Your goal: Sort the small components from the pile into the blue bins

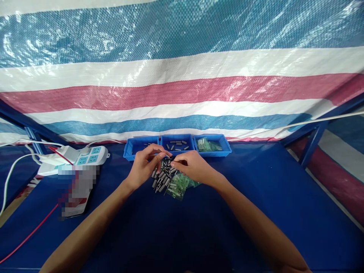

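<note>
My left hand (146, 162) is above the pile, thumb and fingers pinched near a small thin piece that I cannot make out. Close on its right, my right hand (195, 166) has its thumb and forefinger pressed together; what lies between them is too small to name. Under both hands is a pile of small grey cylindrical pieces (162, 181), mixed with thin dark pins. Touching the pile on the right are small clear-green plastic bags (178, 186) with pale slim pieces inside. My fingers cover the top of the pile.
Behind the hands stand three blue bins: the left bin (127, 151), the middle bin (174, 136) with grey cylinders, and the right bin (227, 148) with green bags. A white power strip (98, 153), a phone (79, 193) and a red cable (34, 229) lie left. Striped sheeting (182, 91) hangs behind.
</note>
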